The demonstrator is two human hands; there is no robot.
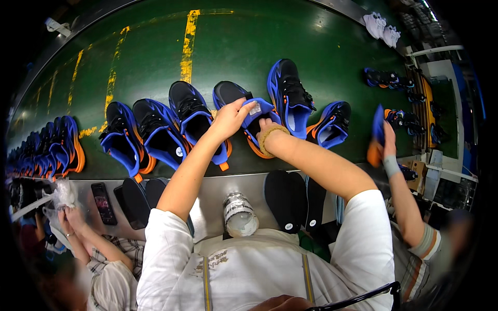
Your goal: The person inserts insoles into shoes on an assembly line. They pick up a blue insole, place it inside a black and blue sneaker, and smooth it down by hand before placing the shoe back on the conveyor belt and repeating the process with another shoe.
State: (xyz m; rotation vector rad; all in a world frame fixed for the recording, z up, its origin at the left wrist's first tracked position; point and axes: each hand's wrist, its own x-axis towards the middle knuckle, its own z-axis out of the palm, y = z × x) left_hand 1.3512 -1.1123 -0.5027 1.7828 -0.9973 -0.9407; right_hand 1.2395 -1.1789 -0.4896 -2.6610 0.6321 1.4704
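A black and blue sneaker [228, 94] with an orange sole edge stands on the green work surface in front of me. My left hand [232, 119] pinches its blue tongue [263, 108], pulled up, with a white label on it. Inside the shoe opening is my right hand [268, 130], its fingertips hidden; a fuzzy yellow-brown band circles that wrist. Close on the right stand a larger matching sneaker [288, 89] and another sneaker [332, 124]. To the left sits a row of three: a near sneaker [191, 106], a middle sneaker [154, 127] and an outer sneaker [122, 129].
Black insoles [284, 196] lie on the metal ledge [210, 194], beside a clear plastic bottle [239, 213]. More dark insoles [134, 199] and a phone [104, 203] lie left. Several sneakers [65, 145] line the far left. A co-worker's hand [389, 137] holds a blurred blue-orange shoe [377, 136].
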